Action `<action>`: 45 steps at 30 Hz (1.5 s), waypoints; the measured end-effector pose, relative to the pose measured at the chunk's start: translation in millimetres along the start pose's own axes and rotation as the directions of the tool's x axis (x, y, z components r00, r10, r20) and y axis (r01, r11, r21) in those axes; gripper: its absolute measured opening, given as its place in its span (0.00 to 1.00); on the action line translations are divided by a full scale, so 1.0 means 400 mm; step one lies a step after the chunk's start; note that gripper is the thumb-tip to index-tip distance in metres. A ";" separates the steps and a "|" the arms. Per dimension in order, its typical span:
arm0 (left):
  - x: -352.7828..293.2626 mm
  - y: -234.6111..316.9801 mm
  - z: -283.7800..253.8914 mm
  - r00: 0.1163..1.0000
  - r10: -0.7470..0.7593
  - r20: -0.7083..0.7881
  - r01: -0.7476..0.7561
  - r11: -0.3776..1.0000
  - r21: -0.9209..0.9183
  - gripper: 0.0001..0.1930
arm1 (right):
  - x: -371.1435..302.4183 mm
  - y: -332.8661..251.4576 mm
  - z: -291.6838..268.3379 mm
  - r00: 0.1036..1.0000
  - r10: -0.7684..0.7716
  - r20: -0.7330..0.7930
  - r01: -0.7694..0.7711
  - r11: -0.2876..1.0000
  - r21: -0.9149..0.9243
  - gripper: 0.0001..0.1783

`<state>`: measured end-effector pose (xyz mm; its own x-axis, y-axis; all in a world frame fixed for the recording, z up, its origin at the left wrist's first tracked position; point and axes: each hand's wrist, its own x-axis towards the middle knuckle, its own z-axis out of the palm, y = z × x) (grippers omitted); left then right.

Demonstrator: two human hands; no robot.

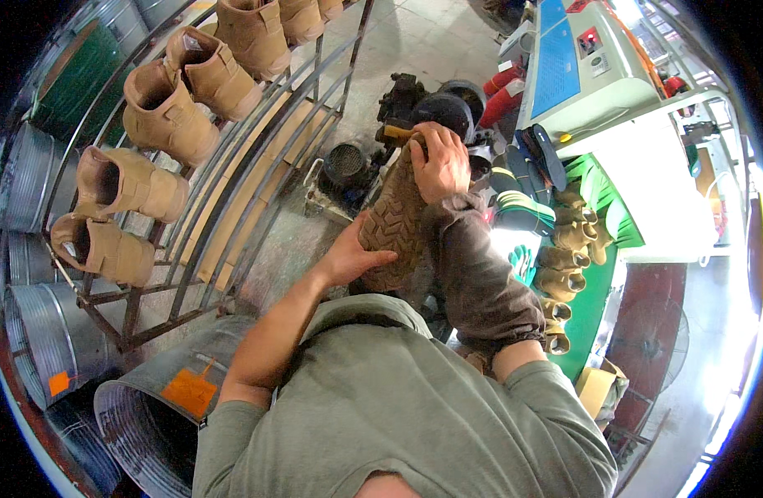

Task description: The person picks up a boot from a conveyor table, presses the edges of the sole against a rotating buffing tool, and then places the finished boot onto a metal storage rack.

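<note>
Both hands grip one brown boot (395,216), its lugged sole turned up. My left hand (352,256) wraps the near end, thumb lying across the sole. My right hand (440,163) closes over the far end; a dark brown sleeve cover is on that forearm. The boot's far end is by a machine with black round housings (441,114) and a motor (346,163). A small yellow-orange piece (396,132) shows beside the right fingertips; whether the boot touches it, I cannot tell. The boot's upper is mostly hidden beneath the sole.
At left, a metal rack (257,207) carries several tan boots (170,112). Large metal drums (161,390) stand below it. On the right, a green-topped bench (593,311) holds several small tan boots (561,272) and dark insoles (541,158), beside a white machine (601,62).
</note>
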<state>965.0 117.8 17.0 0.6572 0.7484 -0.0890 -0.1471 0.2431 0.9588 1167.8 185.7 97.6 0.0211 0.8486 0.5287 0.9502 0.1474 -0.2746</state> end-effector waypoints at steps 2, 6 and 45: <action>-0.006 0.023 0.008 0.999 -0.044 -0.022 0.045 0.998 0.045 0.42 | -0.015 -0.008 -0.010 0.999 -0.031 -0.042 0.031 0.999 0.009 0.22; -0.015 0.027 0.011 0.999 0.013 -0.038 -0.010 0.997 0.074 0.43 | -0.040 -0.050 -0.065 0.998 -0.064 -0.001 0.064 0.998 0.001 0.28; -0.178 -0.304 0.153 0.980 0.176 0.092 -0.188 0.671 0.717 0.50 | -0.130 -0.225 -0.286 0.513 0.492 0.704 -0.176 0.863 -0.474 0.40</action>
<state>981.2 -2.8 -76.9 0.6861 0.7197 0.1067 0.3081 -0.4203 0.8535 1116.8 70.2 186.8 0.2593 0.8653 -0.4289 0.9634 -0.2633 0.0511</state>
